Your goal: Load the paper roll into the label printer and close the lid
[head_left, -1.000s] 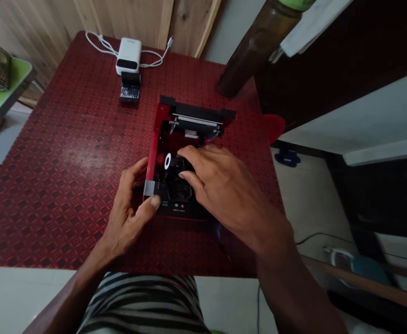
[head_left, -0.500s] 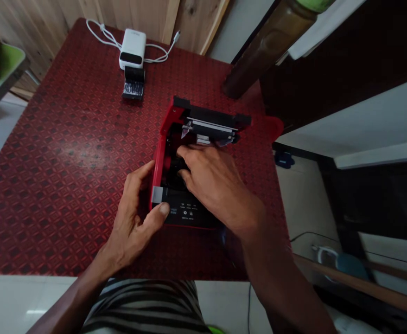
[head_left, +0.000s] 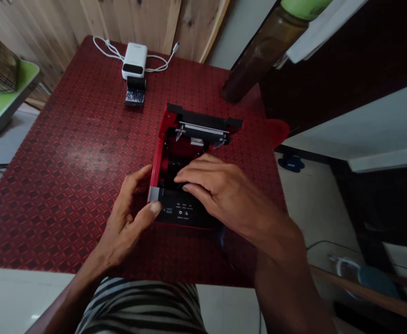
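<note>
A small red and black printer [head_left: 162,153] sits open on the red patterned table [head_left: 67,153], its lid tilted back. My left hand [head_left: 130,218] grips the printer's near left corner, thumb on the grey front tab and fingers on the red side. My right hand [head_left: 220,192] lies over the open compartment with the fingers stretched flat and reaching inside. What lies under those fingers is hidden.
A white power bank [head_left: 134,60] with a white cable [head_left: 104,46] and a small black device [head_left: 136,91] lie at the table's far edge. A dark post [head_left: 255,55] stands at the far right. A green-topped stand [head_left: 2,97] is at left.
The white roll seen inside the printer a second ago is now hidden under my right hand, which has flattened over the compartment. My left hand has kept its hold.
</note>
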Demonstrator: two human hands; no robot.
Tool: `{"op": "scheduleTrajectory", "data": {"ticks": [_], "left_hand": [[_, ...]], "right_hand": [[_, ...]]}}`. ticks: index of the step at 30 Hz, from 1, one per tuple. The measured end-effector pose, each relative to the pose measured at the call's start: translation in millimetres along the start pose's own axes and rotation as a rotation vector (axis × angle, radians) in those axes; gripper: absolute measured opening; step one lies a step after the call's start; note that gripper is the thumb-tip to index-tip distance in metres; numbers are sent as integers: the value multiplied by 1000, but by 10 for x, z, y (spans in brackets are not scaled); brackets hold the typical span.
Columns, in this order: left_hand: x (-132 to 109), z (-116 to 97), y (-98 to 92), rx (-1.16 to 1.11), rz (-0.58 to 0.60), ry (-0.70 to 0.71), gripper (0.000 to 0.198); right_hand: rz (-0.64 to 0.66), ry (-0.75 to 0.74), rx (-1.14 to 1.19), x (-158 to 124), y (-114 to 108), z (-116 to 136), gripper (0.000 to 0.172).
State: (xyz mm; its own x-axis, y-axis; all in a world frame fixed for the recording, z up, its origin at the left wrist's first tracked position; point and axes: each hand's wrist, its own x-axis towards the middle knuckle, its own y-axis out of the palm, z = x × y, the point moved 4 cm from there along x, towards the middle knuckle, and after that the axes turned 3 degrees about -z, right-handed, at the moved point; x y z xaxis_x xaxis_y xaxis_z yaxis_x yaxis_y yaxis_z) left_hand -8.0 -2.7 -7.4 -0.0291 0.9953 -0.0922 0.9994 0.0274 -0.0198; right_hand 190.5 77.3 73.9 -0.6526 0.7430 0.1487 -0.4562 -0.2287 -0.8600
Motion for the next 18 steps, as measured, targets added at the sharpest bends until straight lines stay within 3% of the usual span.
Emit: {"op": "scheduleTrajectory", "data": {"ticks": [4, 8, 12, 18], "left_hand": [[157, -200, -85, 34, -80, 46, 62], [617, -612, -81, 139, -194, 338, 64], [981, -850, 45, 237, -193, 407, 36], [859, -764, 64, 90, -243, 344, 17]], "right_hand": [[-117, -33, 3, -36, 0, 8, 24], [-283, -58, -68, -189, -17, 88, 24], [-413, -41, -182, -349, 61, 229, 26], [-519, 1, -372, -579, 209, 443, 29]]}}
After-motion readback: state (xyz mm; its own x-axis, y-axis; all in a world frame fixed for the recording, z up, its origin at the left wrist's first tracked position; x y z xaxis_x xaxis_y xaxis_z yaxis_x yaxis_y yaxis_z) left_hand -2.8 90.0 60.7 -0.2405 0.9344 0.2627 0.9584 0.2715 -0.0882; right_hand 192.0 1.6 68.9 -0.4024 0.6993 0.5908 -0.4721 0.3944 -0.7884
